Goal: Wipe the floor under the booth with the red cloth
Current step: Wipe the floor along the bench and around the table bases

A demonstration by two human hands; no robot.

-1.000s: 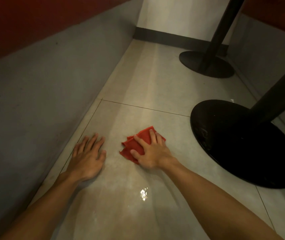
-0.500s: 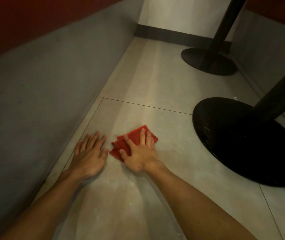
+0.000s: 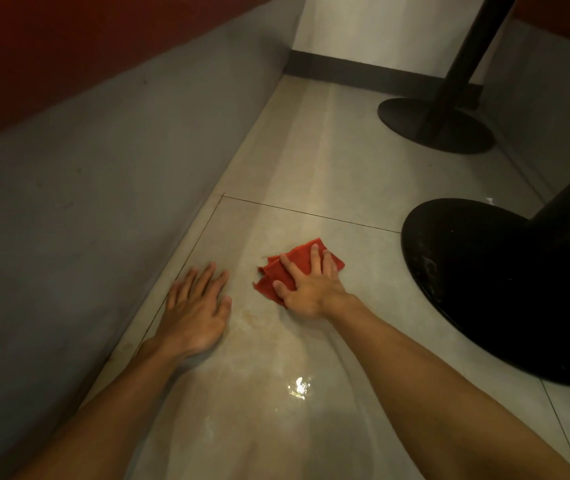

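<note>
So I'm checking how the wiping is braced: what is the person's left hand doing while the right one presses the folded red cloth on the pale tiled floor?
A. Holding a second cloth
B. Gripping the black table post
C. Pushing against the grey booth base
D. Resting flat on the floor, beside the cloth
D: the left hand lies palm down, fingers spread, on the pale tiled floor, apart from the folded red cloth under the right hand.

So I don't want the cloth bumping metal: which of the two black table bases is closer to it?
The large round base at right, just right of the red cloth under the right hand. The other base sits far back near the wall.
</note>
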